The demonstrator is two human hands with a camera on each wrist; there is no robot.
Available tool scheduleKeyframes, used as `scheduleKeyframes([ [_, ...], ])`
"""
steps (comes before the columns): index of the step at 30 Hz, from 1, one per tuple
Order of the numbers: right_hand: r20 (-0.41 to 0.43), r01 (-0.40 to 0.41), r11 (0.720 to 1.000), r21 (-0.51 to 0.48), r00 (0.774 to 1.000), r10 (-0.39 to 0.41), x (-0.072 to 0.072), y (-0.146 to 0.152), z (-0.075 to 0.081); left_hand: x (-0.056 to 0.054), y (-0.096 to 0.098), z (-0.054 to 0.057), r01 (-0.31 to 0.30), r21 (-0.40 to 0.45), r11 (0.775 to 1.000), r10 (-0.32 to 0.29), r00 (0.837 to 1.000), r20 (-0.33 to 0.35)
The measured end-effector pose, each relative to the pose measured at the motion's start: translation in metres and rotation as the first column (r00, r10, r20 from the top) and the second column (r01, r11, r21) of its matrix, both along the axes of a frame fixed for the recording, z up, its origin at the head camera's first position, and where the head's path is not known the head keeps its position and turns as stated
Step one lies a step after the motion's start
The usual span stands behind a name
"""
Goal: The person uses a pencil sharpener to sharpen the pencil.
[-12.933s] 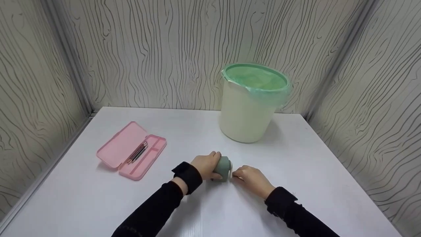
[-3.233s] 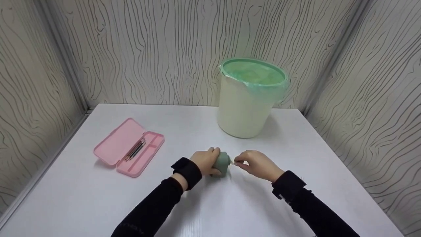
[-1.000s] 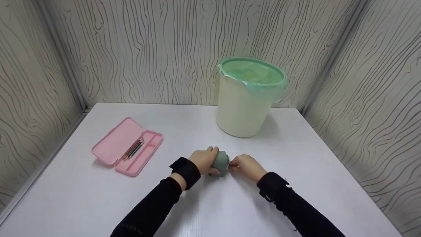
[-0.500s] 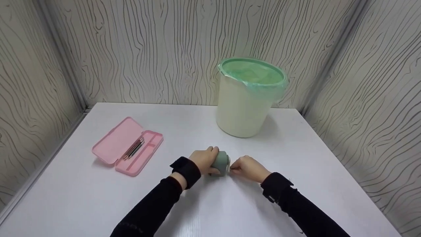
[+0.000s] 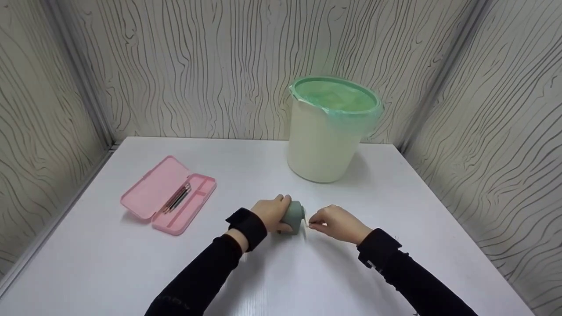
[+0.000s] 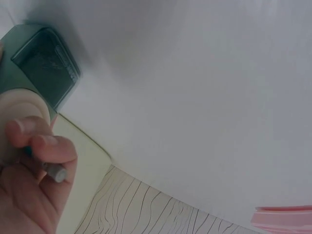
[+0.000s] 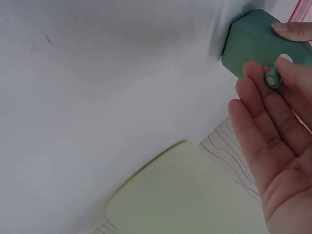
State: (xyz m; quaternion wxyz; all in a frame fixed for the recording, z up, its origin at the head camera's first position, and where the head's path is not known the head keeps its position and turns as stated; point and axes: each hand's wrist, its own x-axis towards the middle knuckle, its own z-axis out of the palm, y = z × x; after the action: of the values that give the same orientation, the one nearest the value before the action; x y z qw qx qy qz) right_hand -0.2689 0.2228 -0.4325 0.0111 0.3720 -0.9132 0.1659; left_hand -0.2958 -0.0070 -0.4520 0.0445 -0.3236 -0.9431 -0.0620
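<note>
Gripping green box (image 5: 291, 218) from its left end with left hand (image 5: 272, 215); pinching pale crank (image 5: 306, 218) at the box's right end with right hand (image 5: 340, 224) (narrow grip, thumb against fingertip).

Head view: green box between both hands, low at white table (image 5: 386, 193) (touching or just clear, can't tell). Left of the grip and farther back, open pink case (image 5: 156, 186) with pencils (image 5: 178, 198) inside, next to its lid. Beyond the grip and slightly right, tall pale bin (image 5: 322, 145) with green liner (image 5: 351, 118) over its rim. Black cuffs (image 5: 249, 229) on both wrists, just behind the hands.

Left wrist view: dark window (image 6: 48, 66) in the box face, just beside the pinch. Pale bin beyond the grip, pink case well apart from it (only an edge showing).

Right wrist view: pinching small green knob (image 7: 273, 78), with other fingers fairly straight. Left thumb (image 7: 295, 31) on green box, near the pinch.
</note>
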Motion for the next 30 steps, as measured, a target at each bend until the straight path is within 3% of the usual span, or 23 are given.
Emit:
scheduleKeyframes([
  [11, -0.048, -0.008, 0.998, -0.062, 0.999, 0.005, -0.001, 0.005, 0.010, -0.002, 0.002, 0.002, -0.008, -0.007, 1.000, 0.008, 1.000, 0.026],
  [20, -0.178, 0.075, 0.995, -0.064, 0.980, -0.086, -0.021, -0.002, 0.017, -0.001, -0.001, 0.002, 0.011, 0.005, 1.000, -0.011, 1.000, -0.007],
  [30, -0.168, 0.182, 0.982, -0.040, 0.968, -0.187, -0.045, -0.013, 0.004, -0.001, -0.001, 0.000, 0.007, -0.015, 1.000, -0.007, 1.000, -0.020],
])
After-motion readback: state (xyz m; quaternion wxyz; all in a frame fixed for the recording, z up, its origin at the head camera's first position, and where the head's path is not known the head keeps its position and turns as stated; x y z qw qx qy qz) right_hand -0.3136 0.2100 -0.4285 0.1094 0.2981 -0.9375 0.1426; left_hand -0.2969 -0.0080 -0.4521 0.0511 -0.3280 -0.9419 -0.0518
